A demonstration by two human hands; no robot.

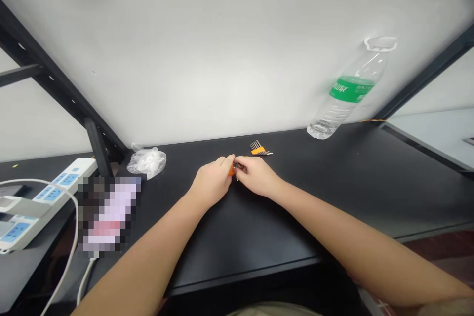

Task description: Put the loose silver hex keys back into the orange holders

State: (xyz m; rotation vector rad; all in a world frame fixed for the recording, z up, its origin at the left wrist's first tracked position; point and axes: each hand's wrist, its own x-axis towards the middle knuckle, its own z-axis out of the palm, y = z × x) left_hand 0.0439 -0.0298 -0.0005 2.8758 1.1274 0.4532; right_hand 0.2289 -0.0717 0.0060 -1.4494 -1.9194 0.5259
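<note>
My left hand [212, 181] is closed around a small orange piece [231, 171], most of which my fingers cover. Against it sits my right hand [258, 175], its thumb and fingertips pinched together at the same spot. A bit of thin metal shows between the two hands, but I cannot make out whether the right fingers grip it. Just beyond my hands lies an orange holder [258, 150] with several thin dark metal rods standing out of it in a row. One silvery rod end points to the right from it.
On the black table [326, 182], a clear plastic bottle [351, 90] with a green label stands at the back right. A crumpled clear plastic bag [147, 162] lies at left, near a blurred-out phone-like screen [114, 212]. Further left are a white power strip [48, 202] and white cables [75, 227].
</note>
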